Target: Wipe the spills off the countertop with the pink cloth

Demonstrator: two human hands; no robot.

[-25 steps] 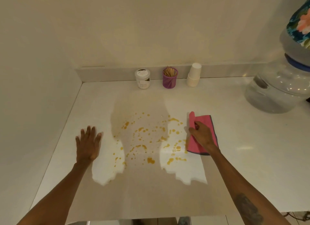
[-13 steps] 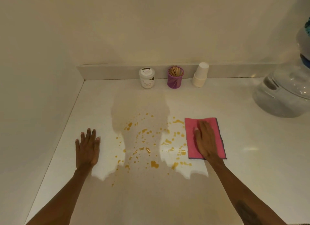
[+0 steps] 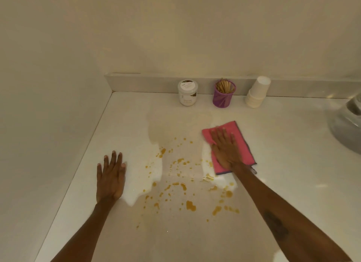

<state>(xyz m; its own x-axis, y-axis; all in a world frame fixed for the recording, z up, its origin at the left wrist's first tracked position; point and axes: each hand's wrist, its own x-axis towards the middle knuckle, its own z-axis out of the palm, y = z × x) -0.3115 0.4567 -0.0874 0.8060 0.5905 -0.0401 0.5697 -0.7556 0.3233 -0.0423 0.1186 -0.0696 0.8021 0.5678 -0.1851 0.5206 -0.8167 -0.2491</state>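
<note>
A pink cloth (image 3: pixel 240 142) with a dark edge lies flat on the white countertop (image 3: pixel 283 164), right of centre. My right hand (image 3: pixel 224 148) presses flat on it, fingers spread and pointing away from me. Orange-yellow spills (image 3: pixel 190 205) are scattered in drops and small puddles across the middle of the counter, left of and in front of the cloth; the cloth's left edge touches the nearest drops. My left hand (image 3: pixel 111 175) rests flat on the bare counter, left of the spills, holding nothing.
Against the back ledge stand a white lidded jar (image 3: pixel 187 92), a purple cup of wooden sticks (image 3: pixel 223 94) and a stack of white paper cups (image 3: pixel 256 92). A large clear water bottle (image 3: pixel 346 123) lies at the right edge. A wall (image 3: pixel 48 115) closes the left side.
My right hand flattened onto the cloth, spread it out and slid it further from me, toward the top of the spill. The left hand stayed put. The view shifted left.
</note>
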